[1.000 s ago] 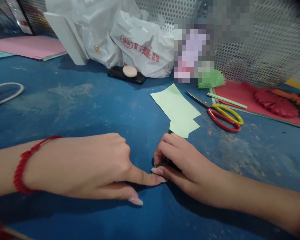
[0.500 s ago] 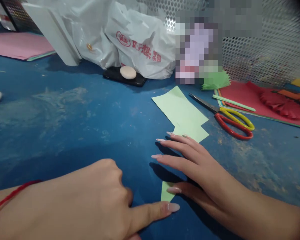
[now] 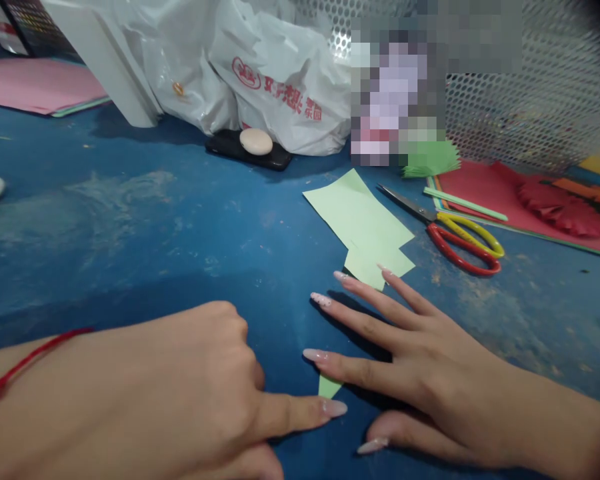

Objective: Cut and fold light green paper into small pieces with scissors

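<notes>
My left hand point(image 3: 195, 393) lies palm down with its other fingers curled and its index finger stretched out, holding a small piece of green paper point(image 3: 329, 385) down on the blue table. Over the far side of that piece passes the index finger of my right hand point(image 3: 410, 360), hiding part of it. The right fingers are spread, with the thumb apart at the near side. Two overlapping light green paper pieces point(image 3: 359, 213) lie just beyond the right fingertips. Scissors with red and yellow handles point(image 3: 463, 243) rest to their right.
White plastic bags point(image 3: 285, 87) stand at the back, with a black phone point(image 3: 225, 150) and a pale oval object point(image 3: 256, 141) before them. Pink sheets point(image 3: 35, 87) lie far left. Green fan-folded paper point(image 3: 433, 160) and red sheets point(image 3: 480, 183) are at the back right, near a perforated metal panel point(image 3: 525, 113).
My right hand has spread its fingers and shifted nearer. Its thumb has come off the small green paper, and its index finger is now over it. The left index finger stays on the paper.
</notes>
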A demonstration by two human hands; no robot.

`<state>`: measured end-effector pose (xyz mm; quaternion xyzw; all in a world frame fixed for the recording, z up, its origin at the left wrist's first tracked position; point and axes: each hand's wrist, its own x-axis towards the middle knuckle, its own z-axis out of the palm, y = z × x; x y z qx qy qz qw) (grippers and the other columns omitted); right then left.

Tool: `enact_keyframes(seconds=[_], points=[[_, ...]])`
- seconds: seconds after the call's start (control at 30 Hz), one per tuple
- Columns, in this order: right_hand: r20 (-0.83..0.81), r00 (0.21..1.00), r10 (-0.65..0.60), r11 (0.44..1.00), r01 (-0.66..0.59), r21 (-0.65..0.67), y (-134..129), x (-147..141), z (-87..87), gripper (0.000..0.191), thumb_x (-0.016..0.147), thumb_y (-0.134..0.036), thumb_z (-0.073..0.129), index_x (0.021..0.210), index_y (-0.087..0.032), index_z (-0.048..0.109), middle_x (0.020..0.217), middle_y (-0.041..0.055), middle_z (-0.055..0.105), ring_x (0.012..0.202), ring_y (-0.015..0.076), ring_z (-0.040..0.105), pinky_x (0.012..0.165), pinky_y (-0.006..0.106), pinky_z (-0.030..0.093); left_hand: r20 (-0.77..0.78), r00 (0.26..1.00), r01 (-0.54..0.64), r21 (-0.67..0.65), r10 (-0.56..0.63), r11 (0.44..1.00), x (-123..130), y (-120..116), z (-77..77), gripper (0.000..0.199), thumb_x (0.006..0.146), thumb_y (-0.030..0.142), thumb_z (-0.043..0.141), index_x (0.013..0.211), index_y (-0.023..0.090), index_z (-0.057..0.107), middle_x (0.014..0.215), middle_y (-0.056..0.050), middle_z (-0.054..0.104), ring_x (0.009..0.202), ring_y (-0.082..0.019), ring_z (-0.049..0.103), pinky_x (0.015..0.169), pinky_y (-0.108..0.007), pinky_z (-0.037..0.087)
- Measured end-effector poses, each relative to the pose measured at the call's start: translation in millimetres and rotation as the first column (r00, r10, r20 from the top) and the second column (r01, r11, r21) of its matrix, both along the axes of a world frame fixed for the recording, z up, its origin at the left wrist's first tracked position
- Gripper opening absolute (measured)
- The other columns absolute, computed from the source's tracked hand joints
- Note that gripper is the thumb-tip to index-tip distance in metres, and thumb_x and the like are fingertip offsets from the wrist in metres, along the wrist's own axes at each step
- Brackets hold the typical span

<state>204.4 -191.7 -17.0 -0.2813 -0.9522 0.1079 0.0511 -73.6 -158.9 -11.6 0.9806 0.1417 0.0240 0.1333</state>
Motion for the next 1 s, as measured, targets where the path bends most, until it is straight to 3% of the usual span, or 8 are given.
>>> enact_keyframes(seconds=[0.1, 0.2, 0.3, 0.43, 0.7, 0.8, 0.9, 1.0], points=[[-0.001, 0.999, 0.054, 0.999, -0.054, -0.002, 1, 1, 1.7, 0.058, 0.096, -0.053, 0.050, 0.148, -0.029, 0.041, 0.159, 0.0037, 0.026, 0.149, 0.0288, 0.016, 0.121, 0.053, 0.001, -0.082, 0.981, 0.163, -0.135, -0.175, 0.977, 2, 12, 14.2, 0.046, 0.092, 0.041, 0.059, 0.138, 0.038, 0.052, 0.060, 0.004, 0.070, 0.043, -0.016, 0.059, 0.046, -0.031, 0.035], [-0.048, 0.993, 0.106, 0.993, -0.108, -0.038, 4, 2, 2.8, 0.052, 0.097, -0.048, 0.052, 0.143, -0.025, 0.048, 0.155, 0.0019, 0.036, 0.149, 0.0233, 0.018, 0.122, 0.046, 0.008, 0.037, 0.980, 0.193, -0.432, -0.197, 0.881, 3, 25, 23.1, 0.037, 0.092, 0.032, 0.062, 0.129, 0.034, 0.063, 0.068, 0.001, 0.074, 0.058, -0.014, 0.069, 0.056, -0.022, 0.045], [-0.155, 0.981, 0.113, 0.990, -0.125, -0.067, 6, 4, -0.1, 0.037, 0.098, -0.038, 0.056, 0.132, -0.025, 0.059, 0.145, 0.0012, 0.052, 0.145, 0.0182, 0.031, 0.120, 0.039, 0.019, 0.205, 0.979, 0.104, -0.558, 0.015, 0.824, 4, 35, 21.0, 0.030, 0.096, 0.028, 0.055, 0.123, 0.029, 0.069, 0.058, 0.001, 0.071, 0.054, -0.012, 0.068, 0.058, -0.018, 0.048], [-0.303, 0.946, 0.119, 0.993, -0.108, 0.054, 2, 3, -5.2, 0.024, 0.099, -0.023, 0.054, 0.121, -0.021, 0.065, 0.124, 0.0037, 0.069, 0.126, 0.0191, 0.056, 0.113, 0.041, 0.031, 0.295, 0.919, -0.053, -0.566, 0.262, 0.823, 13, 38, 11.7, 0.029, 0.097, 0.028, 0.051, 0.110, 0.021, 0.075, 0.057, -0.002, 0.071, 0.052, -0.011, 0.067, 0.056, -0.016, 0.050], [-0.513, 0.858, 0.029, 0.989, -0.098, -0.109, -5, 1, -0.7, 0.009, 0.093, -0.021, 0.062, 0.101, -0.018, 0.066, 0.096, 0.0058, 0.071, 0.091, 0.0174, 0.065, 0.084, 0.033, 0.050, 0.329, 0.815, -0.149, -0.677, 0.478, 0.721, 63, 8, 21.9, 0.040, 0.094, 0.036, 0.056, 0.127, 0.014, 0.061, 0.061, 0.000, 0.068, 0.054, -0.012, 0.066, 0.055, -0.019, 0.053], [-0.625, 0.765, -0.152, 0.976, 0.015, -0.219, -6, 2, -1.5, 0.015, 0.089, -0.021, 0.067, 0.102, -0.020, 0.062, 0.091, 0.0032, 0.066, 0.078, 0.0145, 0.062, 0.075, 0.030, 0.053, 0.394, 0.759, -0.175, -0.644, 0.519, 0.745, 76, 6, 20.7, 0.036, 0.095, 0.043, 0.052, 0.114, 0.014, 0.062, 0.062, 0.002, 0.065, 0.052, -0.011, 0.062, 0.052, -0.017, 0.049], [-0.687, 0.677, -0.265, 0.953, 0.072, -0.296, -5, 1, -3.3, 0.018, 0.086, -0.019, 0.068, 0.102, -0.020, 0.060, 0.093, 0.0029, 0.061, 0.076, 0.0134, 0.061, 0.071, 0.028, 0.053, 0.329, 0.849, -0.154, -0.593, 0.413, 0.790, 78, 16, 14.6, 0.041, 0.098, 0.051, 0.040, 0.087, 0.015, 0.056, 0.062, 0.001, 0.063, 0.047, -0.010, 0.060, 0.050, -0.018, 0.044], [-0.685, 0.620, -0.384, 0.906, 0.108, -0.410, -1, 0, -5.4, 0.020, 0.086, -0.018, 0.068, 0.102, -0.020, 0.057, 0.092, 0.0026, 0.062, 0.079, 0.0141, 0.063, 0.071, 0.028, 0.053, 0.311, 0.917, -0.072, -0.486, 0.249, 0.871, 75, 27, 8.6, 0.042, 0.098, 0.053, 0.039, 0.081, 0.016, 0.052, 0.066, 0.000, 0.063, 0.053, -0.010, 0.058, 0.054, -0.019, 0.041]])
